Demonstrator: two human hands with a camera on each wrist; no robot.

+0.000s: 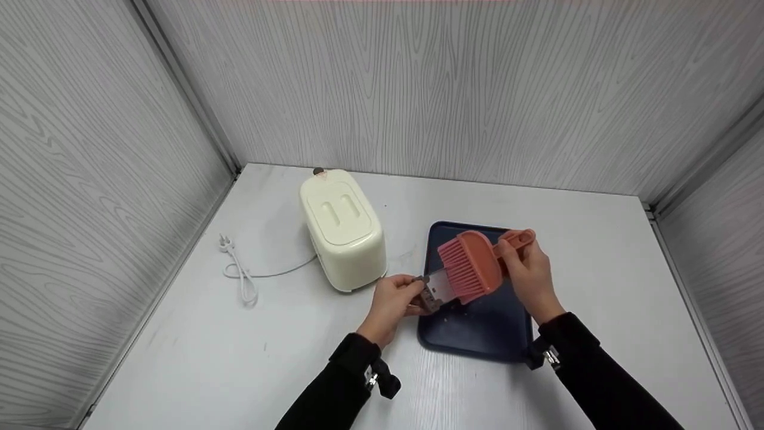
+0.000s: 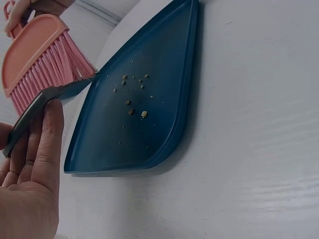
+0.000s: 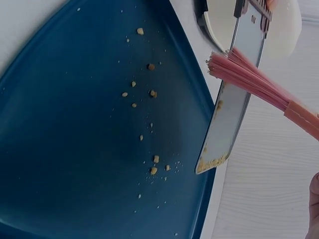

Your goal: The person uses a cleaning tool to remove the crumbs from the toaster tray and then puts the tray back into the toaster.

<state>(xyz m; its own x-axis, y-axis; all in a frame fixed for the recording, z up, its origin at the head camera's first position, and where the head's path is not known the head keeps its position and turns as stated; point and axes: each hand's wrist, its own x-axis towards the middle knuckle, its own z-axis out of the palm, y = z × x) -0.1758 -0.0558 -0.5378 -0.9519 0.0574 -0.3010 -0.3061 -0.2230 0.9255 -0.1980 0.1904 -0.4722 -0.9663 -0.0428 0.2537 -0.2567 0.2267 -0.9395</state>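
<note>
My left hand (image 1: 388, 304) grips the dark handle end of a flat metal crumb tray (image 1: 441, 288), holding it tilted over the navy serving tray (image 1: 471, 340). In my right hand (image 1: 532, 279) is the handle of a coral hand brush (image 1: 486, 263), its pink bristles (image 3: 249, 77) lying across the metal plate. Crumbs (image 3: 212, 163) line the far end of the crumb tray in the right wrist view. More loose crumbs (image 2: 130, 111) lie scattered on the serving tray below.
A cream toaster (image 1: 346, 233) with a lid on top stands left of the serving tray. Its white cord and plug (image 1: 233, 254) trail over the white table (image 1: 197, 364). Pale wood-grain panels (image 1: 418, 89) wall the table at the back and both sides.
</note>
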